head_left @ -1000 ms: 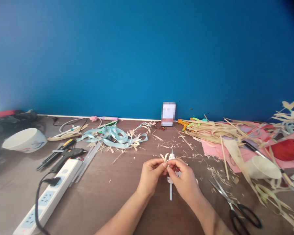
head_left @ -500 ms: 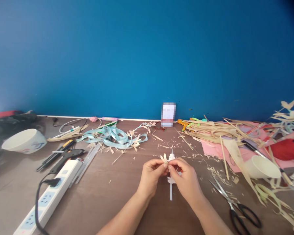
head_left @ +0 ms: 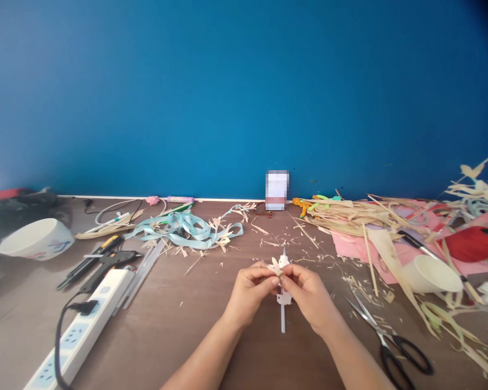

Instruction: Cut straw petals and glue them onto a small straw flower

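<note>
A small cream husk flower (head_left: 275, 266) with pointed petals is pinched at its base between the fingertips of both my hands. My left hand (head_left: 249, 292) closes on it from the left, thumb against fingers. From the right, my right hand (head_left: 309, 295) grips the same base, its thumb and forefinger close to the left ones. Below and behind the fingers lies a white glue gun (head_left: 284, 298), partly covered by them, its nozzle pointing away and a translucent glue stick (head_left: 283, 320) sticking out toward me.
Scissors (head_left: 384, 338) lie to the right, near husk strips (head_left: 350, 214), a white cup (head_left: 429, 275) and pink paper (head_left: 350, 246). On the left are a power strip (head_left: 83, 325), a black glue gun (head_left: 108, 265), a bowl (head_left: 36, 239) and blue ribbon (head_left: 179, 230). Husk scraps litter the middle.
The flower has turned slightly in my fingers, its petals now more spread toward me. Both hands stay together in nearly the same place. The view has shifted a little.
</note>
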Demonstrator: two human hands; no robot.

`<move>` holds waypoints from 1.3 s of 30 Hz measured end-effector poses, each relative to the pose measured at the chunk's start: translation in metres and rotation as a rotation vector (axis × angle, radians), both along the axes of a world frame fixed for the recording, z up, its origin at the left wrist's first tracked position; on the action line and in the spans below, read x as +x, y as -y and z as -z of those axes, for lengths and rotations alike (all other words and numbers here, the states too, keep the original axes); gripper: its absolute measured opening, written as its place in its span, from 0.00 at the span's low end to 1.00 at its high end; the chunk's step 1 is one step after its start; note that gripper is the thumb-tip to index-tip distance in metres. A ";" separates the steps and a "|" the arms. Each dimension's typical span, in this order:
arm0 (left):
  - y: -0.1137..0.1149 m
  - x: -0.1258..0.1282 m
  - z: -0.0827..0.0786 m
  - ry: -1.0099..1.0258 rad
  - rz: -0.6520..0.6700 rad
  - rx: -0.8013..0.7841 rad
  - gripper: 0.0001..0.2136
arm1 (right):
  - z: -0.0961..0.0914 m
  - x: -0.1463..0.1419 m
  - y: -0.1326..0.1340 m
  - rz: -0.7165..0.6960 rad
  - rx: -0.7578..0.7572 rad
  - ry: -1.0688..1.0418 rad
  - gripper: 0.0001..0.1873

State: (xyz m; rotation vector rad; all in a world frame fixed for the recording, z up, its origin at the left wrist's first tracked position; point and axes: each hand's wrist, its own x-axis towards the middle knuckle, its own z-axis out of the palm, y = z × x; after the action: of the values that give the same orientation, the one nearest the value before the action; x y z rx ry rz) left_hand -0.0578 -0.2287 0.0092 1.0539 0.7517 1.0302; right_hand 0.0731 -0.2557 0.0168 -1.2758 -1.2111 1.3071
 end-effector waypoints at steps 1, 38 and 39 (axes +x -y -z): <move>0.000 -0.001 0.000 -0.006 0.011 0.014 0.04 | -0.001 0.001 0.000 -0.018 -0.010 -0.028 0.08; 0.000 -0.005 0.006 -0.187 -0.085 0.321 0.02 | -0.009 0.007 0.002 -0.081 -0.019 0.102 0.06; 0.000 -0.005 0.006 -0.196 -0.096 0.329 0.02 | -0.009 0.007 0.003 -0.035 0.009 0.147 0.05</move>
State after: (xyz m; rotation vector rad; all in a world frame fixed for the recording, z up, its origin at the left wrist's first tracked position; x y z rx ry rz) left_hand -0.0625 -0.2289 0.0031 1.4291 0.8140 1.1700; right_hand 0.0796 -0.2588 0.0262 -1.3694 -1.3460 1.2488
